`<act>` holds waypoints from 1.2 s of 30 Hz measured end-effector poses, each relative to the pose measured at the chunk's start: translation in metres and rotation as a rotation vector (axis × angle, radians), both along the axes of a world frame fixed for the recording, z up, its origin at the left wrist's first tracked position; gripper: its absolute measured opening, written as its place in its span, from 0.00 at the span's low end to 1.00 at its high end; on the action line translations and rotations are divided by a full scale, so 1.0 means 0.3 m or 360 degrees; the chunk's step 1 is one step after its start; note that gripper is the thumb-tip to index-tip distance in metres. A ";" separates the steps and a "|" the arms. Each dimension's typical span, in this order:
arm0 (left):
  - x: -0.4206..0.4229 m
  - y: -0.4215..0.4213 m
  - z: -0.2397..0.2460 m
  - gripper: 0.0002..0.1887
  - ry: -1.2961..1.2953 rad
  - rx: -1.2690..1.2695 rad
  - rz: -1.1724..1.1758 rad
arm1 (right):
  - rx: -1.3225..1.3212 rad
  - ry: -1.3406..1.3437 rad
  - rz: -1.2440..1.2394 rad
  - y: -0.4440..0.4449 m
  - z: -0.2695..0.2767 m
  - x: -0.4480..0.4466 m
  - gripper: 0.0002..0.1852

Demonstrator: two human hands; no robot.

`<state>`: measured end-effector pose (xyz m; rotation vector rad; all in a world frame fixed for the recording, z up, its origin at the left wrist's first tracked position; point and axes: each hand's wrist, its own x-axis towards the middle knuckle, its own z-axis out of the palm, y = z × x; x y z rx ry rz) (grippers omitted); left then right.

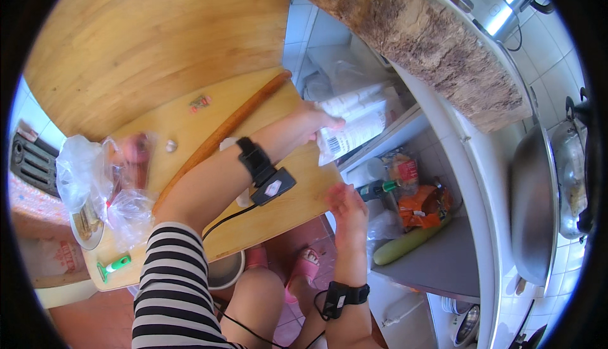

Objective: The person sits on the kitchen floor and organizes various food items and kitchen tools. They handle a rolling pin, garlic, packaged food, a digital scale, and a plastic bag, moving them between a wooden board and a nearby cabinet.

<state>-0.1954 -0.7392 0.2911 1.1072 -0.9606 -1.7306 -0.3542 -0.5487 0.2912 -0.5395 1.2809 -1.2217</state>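
My left hand (pixel 323 120) grips the near end of a white printed plastic package (pixel 354 125), held at the table's right edge by a cabinet opening. Below it, my right hand (pixel 349 206) is raised with its fingers slightly bent, touching nothing visible. A long wooden rolling pin (pixel 228 133) lies slantwise on the wooden table (pixel 294 197), passing behind my left forearm. Left of the pin are a garlic bulb (pixel 171 146) and a small red-and-brown packet (pixel 200 104). Pale pieces beneath my left arm are mostly hidden. A green-and-white peeler (pixel 114 267) lies at the near left corner.
Clear plastic bags (pixel 118 206) with reddish contents crowd the table's left side, beside a bowl (pixel 88 230). Right, an open cabinet shelf (pixel 427 263) holds a green bottle (pixel 380 188), an orange bag (pixel 420 206) and a long green gourd (pixel 408 247). A stone-faced counter edge (pixel 418 40) overhangs.
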 end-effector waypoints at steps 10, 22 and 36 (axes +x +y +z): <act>0.321 0.539 0.250 0.24 0.0090 0.0323 0.0112 | -0.0408 -0.0754 0.0391 0.016 0.025 0.079 0.41; 0.336 0.940 0.180 0.31 0.0445 0.0108 0.0298 | -0.0815 -0.0814 0.0282 0.113 0.146 0.236 0.33; 0.322 0.872 0.216 0.42 -0.0640 -0.0966 0.0251 | -0.0749 -0.0274 0.0680 0.103 0.174 0.166 0.43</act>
